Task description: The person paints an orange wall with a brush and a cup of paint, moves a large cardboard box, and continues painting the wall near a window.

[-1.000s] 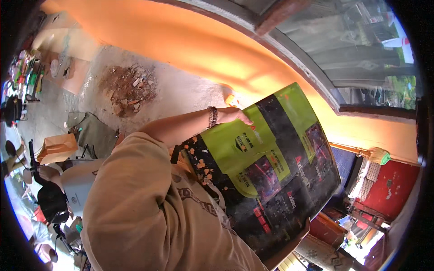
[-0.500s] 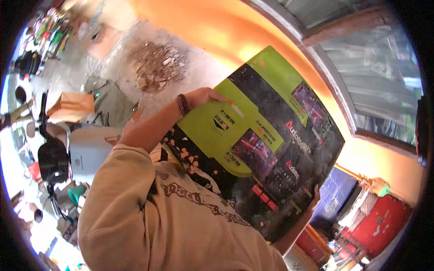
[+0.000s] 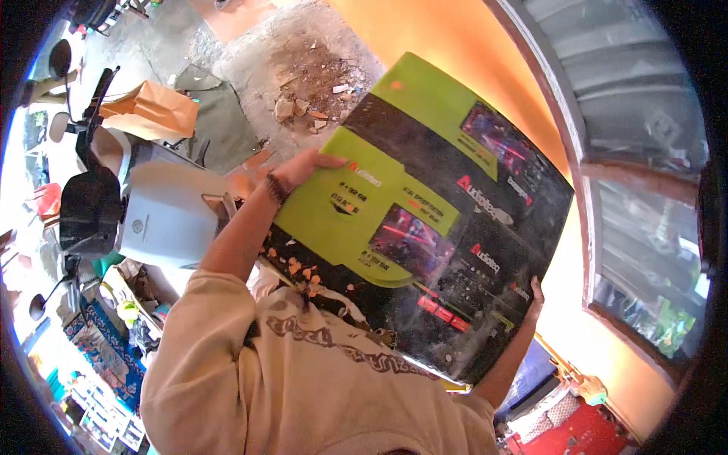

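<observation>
A big flat cardboard box [image 3: 425, 220], black with lime-green panels and product pictures, is held up against my chest over a beige printed T-shirt [image 3: 303, 379]. My left hand [image 3: 303, 167], with a beaded bracelet on the wrist, grips the box's upper left edge. My right hand [image 3: 535, 294] holds the lower right edge; only its fingers show past the box. The box hides most of my right arm.
A white scooter [image 3: 152, 216] with a black seat stands at the left. Behind it lie a brown paper bag [image 3: 148, 110] and a rubble pile [image 3: 311, 83] on the concrete floor. An orange wall [image 3: 478, 68] with a window [image 3: 644, 227] runs along the right.
The view has swung round, so the floor, rubble and scooter have shifted in the picture. The box has tilted and sits higher in view. Both hands keep their hold.
</observation>
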The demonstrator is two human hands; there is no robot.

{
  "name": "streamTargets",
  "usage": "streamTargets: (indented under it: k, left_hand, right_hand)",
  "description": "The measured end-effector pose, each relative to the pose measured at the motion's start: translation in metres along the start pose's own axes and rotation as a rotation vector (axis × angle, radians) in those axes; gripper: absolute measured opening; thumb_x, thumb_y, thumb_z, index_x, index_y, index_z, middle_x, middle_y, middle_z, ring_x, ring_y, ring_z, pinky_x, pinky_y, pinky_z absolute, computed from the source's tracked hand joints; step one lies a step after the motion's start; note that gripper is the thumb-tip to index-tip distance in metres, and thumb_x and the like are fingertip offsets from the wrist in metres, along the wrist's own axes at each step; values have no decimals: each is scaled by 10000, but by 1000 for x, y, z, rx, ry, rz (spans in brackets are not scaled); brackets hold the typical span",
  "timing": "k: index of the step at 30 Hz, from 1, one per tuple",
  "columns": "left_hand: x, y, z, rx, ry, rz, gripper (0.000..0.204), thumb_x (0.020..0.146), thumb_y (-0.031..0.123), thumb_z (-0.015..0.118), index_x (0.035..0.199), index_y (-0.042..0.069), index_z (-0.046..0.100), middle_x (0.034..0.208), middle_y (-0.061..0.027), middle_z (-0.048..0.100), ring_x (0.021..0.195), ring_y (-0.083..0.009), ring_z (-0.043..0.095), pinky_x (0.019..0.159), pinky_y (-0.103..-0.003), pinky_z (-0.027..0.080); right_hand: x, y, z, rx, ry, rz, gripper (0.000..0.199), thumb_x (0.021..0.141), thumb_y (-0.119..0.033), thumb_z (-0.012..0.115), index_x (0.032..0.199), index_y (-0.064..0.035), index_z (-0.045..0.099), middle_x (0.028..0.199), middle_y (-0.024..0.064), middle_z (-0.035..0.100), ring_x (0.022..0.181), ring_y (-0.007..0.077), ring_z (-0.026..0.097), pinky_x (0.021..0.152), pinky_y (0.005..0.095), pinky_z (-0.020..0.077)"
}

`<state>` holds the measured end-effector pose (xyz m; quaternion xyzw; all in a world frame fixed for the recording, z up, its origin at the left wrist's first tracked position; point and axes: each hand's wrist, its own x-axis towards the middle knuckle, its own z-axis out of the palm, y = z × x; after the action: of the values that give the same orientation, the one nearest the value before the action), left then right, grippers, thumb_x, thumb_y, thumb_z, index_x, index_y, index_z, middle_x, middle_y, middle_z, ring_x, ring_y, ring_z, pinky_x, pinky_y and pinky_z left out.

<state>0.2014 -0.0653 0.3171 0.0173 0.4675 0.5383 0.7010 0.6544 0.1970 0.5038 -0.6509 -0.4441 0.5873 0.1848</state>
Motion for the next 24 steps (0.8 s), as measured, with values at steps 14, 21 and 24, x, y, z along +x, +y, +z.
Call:
streamTargets:
  k: [14,21,24]
  left_hand:
    - [-164,-90,65,-230,405,392,358,870,227,607,1155,11,589,1005,-84,665,861,-171,643,769,-313,521]
    - [-192,-165,112,-318,628,614,350,830,223,656,1081,-18,624,962,-77,664,829,-166,629,739,-315,508]
    - [-206,-209,140,-268,760,679,343,806,186,685,1074,-19,625,959,-75,659,832,-171,626,747,-311,501]
  right_hand:
    - [3,-73,27,-138,-306,-3,381,788,-333,642,998,-14,646,846,128,680,684,249,650,643,362,537]
    - [31,-101,19,-228,-596,73,397,801,-324,664,1062,-27,622,918,112,673,781,240,655,749,372,533]
    - [30,-108,13,-170,-912,65,374,833,-308,631,1067,-17,625,934,123,680,809,235,666,765,360,541]
